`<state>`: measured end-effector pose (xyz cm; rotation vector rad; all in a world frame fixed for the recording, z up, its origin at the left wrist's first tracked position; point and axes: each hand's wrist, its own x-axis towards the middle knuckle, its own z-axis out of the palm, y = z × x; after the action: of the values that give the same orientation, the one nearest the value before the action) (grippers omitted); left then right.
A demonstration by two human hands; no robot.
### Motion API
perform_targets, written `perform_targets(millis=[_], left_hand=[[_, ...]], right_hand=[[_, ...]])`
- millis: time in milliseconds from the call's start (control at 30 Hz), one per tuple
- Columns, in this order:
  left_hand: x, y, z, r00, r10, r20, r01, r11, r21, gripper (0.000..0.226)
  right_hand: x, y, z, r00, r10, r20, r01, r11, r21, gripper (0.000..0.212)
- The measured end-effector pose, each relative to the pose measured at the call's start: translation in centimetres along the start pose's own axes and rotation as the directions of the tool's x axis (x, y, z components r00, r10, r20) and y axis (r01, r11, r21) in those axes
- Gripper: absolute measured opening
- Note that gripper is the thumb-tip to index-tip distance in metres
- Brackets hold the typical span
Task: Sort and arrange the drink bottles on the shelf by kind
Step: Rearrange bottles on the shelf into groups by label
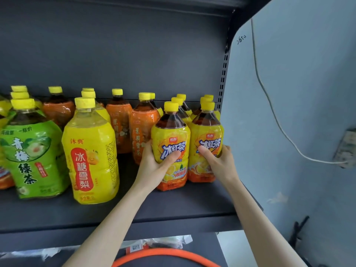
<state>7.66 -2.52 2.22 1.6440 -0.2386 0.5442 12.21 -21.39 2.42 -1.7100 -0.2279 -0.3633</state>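
Pale blue wall, white cable hanging, grey wall box

bottles: clear plastic, glossy crinkled wrap labels
caps: yellow plastic
shelf: matt dark metal

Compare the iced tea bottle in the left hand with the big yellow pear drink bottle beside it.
The iced tea bottle shows dark brown liquid; the pear drink bottle, pale liquid. The iced tea bottle has blue-and-white lettering, the pear drink bottle a red panel. The left hand grips the iced tea bottle; the pear drink bottle stands untouched. Both are upright with yellow caps.
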Motion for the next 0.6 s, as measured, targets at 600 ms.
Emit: perform_targets(millis=[600], left_hand=[[-1.7, 1.8, -0.2, 0.999, -0.016, 0.049, -0.005, 0.915, 0.403, 0.074]], right_hand=[[-3.2, -1.7, 0.1, 0.988, -0.122, -0.090, 0.095, 0.961, -0.259, 0.067]])
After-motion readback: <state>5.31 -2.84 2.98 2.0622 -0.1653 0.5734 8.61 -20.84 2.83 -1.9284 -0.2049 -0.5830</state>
